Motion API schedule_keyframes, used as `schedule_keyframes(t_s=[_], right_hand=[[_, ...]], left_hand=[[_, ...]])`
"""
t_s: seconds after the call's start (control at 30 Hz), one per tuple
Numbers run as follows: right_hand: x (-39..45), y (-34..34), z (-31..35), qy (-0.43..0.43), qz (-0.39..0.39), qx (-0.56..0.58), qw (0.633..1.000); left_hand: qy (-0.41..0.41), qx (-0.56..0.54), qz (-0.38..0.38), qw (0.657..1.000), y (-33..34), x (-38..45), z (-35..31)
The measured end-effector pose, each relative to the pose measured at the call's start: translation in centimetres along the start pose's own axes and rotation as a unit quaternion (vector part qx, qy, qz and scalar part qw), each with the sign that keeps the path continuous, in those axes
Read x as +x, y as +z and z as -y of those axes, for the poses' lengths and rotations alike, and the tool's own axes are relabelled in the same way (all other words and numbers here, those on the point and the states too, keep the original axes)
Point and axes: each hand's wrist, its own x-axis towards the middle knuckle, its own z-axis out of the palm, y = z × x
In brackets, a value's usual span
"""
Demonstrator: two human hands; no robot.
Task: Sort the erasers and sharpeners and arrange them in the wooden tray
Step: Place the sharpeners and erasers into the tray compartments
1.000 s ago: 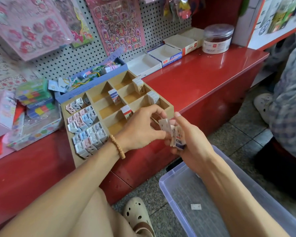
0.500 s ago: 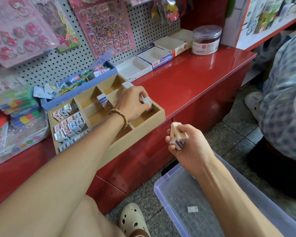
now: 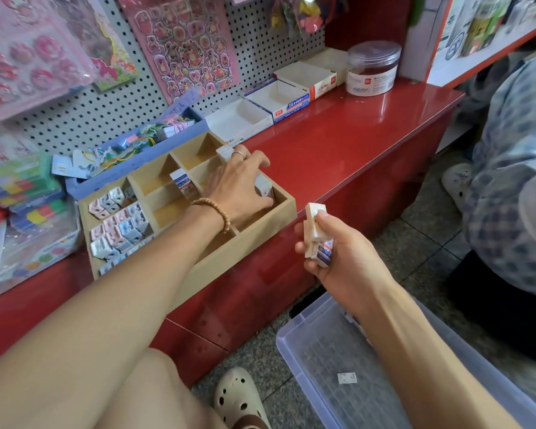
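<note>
A second ago both hands were together in front of the wooden tray [image 3: 262,226], passing an eraser from one to the other. Now the left hand [image 3: 240,188] has reached into the tray and rests over a right-side compartment, fingers curled down on an eraser [image 3: 264,185] that stands there; whether it still grips this eraser or has already let it go, I cannot tell. The right hand [image 3: 333,253] has stayed back, near the front edge of the tabletop [image 3: 353,156], and is clenched around a small stack of erasers [image 3: 317,235]. I judge that one more eraser is just placed, and the stack will be fed across piece by piece.

In the tray, the left compartments are packed with small pink and blue sharpeners [image 3: 118,224]. Another eraser [image 3: 183,182] stands upright in a middle compartment, and several compartments look nearly bare. So the sorting seems about half done.

The tabletop is glossy red and runs along a pegboard wall [image 3: 112,109] with sticker sheets [image 3: 183,44] hanging. Behind the tray lie open white boxes [image 3: 279,97] and a clear round jar [image 3: 372,69]. On the tiled floor a clear plastic bin [image 3: 338,366] holds one last flat item [image 3: 346,378]. Another person in a checked shirt [image 3: 514,168] sits at the right.
</note>
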Motion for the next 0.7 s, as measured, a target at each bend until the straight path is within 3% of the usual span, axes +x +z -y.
schedule_keyframes(t_s=[0.17, 0.3, 0.4, 0.53, 0.7], right_hand=[[0.0, 0.8, 0.4, 0.012, 0.037, 0.04, 0.998], [0.0, 1.8, 0.6, -0.003, 0.081, 0.01, 0.997], [-0.3, 2.0, 0.8, -0.011, 0.105, -0.029, 0.994], [-0.6, 2.1, 0.9, -0.018, 0.134, -0.065, 0.989], [-1.0, 3.0, 0.9, -0.031, 0.146, -0.109, 0.983]], left_hand=[[0.016, -0.176, -0.04, 0.983, -2.1, -2.2, 0.0], [0.045, -0.314, 0.064, 0.946, -2.8, -5.3, -1.7], [0.068, -0.332, 0.109, 0.935, -3.4, -6.2, -1.8], [0.028, -0.369, 0.133, 0.919, -3.7, -6.9, -1.6], [-0.017, -0.366, 0.098, 0.925, -3.8, -7.9, -1.6]])
